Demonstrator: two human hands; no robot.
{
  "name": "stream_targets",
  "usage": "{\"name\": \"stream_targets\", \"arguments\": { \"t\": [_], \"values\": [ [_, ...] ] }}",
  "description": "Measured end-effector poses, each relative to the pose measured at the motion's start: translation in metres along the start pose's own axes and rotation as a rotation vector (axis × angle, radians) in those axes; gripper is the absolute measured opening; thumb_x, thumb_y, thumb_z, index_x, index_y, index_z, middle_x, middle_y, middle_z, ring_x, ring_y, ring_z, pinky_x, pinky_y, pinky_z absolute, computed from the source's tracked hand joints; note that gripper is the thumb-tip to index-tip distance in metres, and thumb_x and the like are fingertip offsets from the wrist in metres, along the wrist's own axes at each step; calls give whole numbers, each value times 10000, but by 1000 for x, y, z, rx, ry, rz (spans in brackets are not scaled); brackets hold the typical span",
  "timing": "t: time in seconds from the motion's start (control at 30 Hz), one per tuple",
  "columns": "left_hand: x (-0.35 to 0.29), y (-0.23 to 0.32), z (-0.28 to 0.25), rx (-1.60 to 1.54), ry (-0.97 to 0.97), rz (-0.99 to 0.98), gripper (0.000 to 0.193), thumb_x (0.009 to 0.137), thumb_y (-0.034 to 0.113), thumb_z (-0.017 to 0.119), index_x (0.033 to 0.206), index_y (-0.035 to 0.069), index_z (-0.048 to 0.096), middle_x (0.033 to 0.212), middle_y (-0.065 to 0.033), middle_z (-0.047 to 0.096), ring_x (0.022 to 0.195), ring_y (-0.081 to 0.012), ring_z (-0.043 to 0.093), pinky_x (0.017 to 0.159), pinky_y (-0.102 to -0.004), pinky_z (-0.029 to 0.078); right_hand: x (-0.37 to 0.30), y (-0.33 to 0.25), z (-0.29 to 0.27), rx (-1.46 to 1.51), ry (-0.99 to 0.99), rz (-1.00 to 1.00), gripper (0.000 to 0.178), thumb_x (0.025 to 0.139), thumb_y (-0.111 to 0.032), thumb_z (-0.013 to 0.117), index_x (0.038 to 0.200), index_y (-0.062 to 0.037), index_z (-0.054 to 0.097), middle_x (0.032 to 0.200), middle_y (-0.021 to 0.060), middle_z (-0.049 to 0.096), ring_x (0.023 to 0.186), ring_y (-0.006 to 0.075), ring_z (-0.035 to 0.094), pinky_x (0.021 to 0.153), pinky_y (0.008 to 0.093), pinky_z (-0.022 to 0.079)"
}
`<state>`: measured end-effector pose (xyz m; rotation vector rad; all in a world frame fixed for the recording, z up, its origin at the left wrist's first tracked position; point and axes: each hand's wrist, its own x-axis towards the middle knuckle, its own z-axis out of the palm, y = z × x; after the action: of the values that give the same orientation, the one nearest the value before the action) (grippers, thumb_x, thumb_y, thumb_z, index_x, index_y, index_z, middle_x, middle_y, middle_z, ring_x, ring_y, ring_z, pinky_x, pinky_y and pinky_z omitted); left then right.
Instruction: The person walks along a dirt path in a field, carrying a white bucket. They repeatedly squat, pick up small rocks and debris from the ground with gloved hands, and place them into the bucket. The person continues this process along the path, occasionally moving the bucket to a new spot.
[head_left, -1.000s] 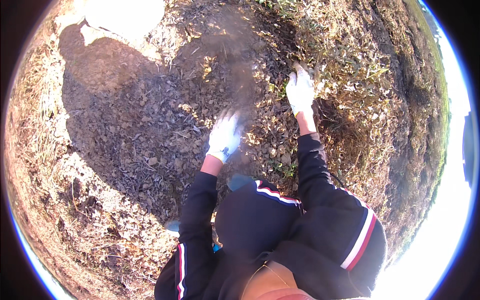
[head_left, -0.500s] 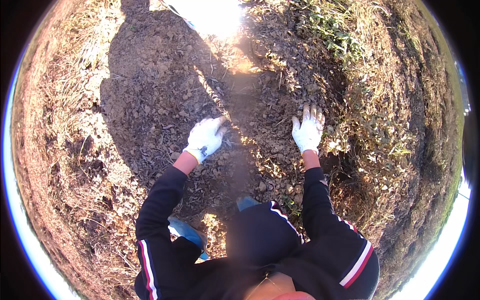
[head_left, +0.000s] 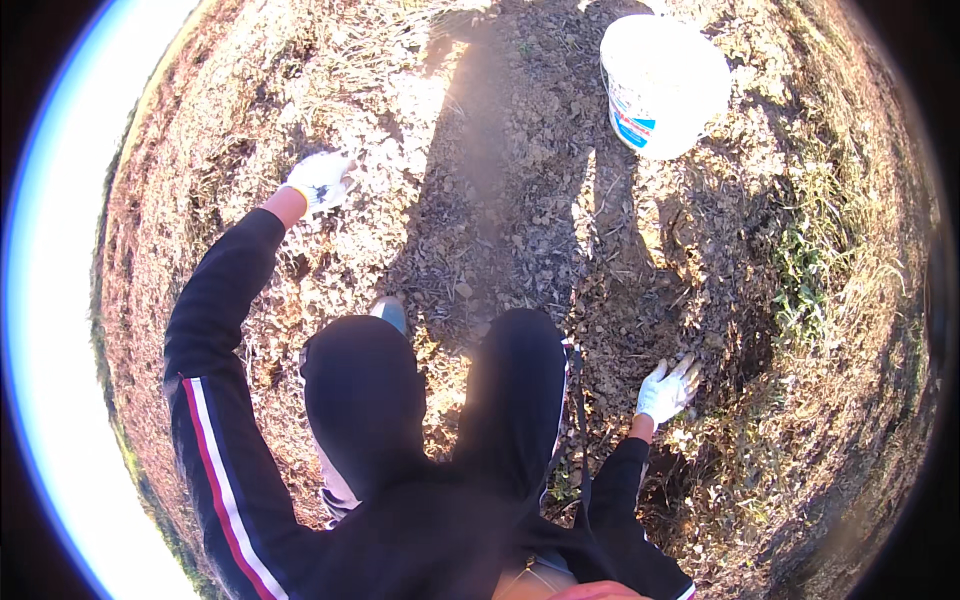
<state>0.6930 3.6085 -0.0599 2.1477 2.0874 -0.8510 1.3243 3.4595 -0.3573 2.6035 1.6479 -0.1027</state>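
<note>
My left hand (head_left: 319, 183), in a white work glove with dark smudges, is out at the left over sunlit dry leaves and soil. Its fingers point right and look loosely apart; glare washes out their tips, and I see nothing held. Down at the right, my gloved right hand (head_left: 668, 391) rests at the dark, crumbly soil (head_left: 625, 335), its fingers spread and nothing in them. A white bucket (head_left: 665, 88) with a blue and red print stands on the ground ahead, to the right; its inside is lost in glare.
My bent knees (head_left: 365, 405) in dark trousers fill the lower middle, with a shoe tip (head_left: 389, 313) showing beyond. Green weeds (head_left: 800, 265) grow along the right. Dry grass (head_left: 270, 70) covers the far left. A dark strap (head_left: 582, 430) hangs beside my right knee.
My view has turned left, and the bucket now shows more fully at the upper right. My left hand has swung out to the left, away from the right hand, which stays low at the soil.
</note>
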Motion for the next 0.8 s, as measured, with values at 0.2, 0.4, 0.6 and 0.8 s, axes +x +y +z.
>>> {"name": "stream_targets", "arguments": {
  "t": [0.2, 0.4, 0.6, 0.8],
  "values": [
    [34, -9, 63, -178, -134, 6, 369, 959, 253, 583, 1277, 79, 654, 1164, -199, 690, 1103, -378, 664, 980, -442, 529, 10, 8, 0, -26, 52, 14, 614, 1028, -431, 484, 1560, -137, 394, 1609, 148, 385, 1442, 362, 404, 1215, 473, 306],
    [135, 32, 89, -184, 125, 239, 549, 974, 301, 545, 1488, 124, 465, 1544, -186, 429, 1474, -392, 356, 1193, -532, 321, 21, 2, -15, -23, -111, 55, 632, 998, -435, 538, 1507, -67, 468, 1612, 192, 365, 1464, 375, 365, 1218, 477, 297],
    [297, 84, 87, -351, 528, 434, 599, 945, 309, 630, 1489, 120, 463, 1583, -188, 386, 1497, -393, 314, 1234, -539, 263, 129, -73, -139, 170, -70, 41, 254, 827, -251, 779, 862, -2, 739, 1467, 238, 545, 1386, 384, 473, 1147, 404, 386],
    [425, 116, 73, -438, 604, 378, 635, 952, 318, 593, 1504, 59, 418, 1586, -209, 359, 1497, -399, 289, 1232, -547, 225, 270, -223, -205, 519, -57, 137, 575, 978, -532, 617, 989, 37, 703, 939, 213, 729, 908, 364, 712, 830, 421, 527]
  ]
}}
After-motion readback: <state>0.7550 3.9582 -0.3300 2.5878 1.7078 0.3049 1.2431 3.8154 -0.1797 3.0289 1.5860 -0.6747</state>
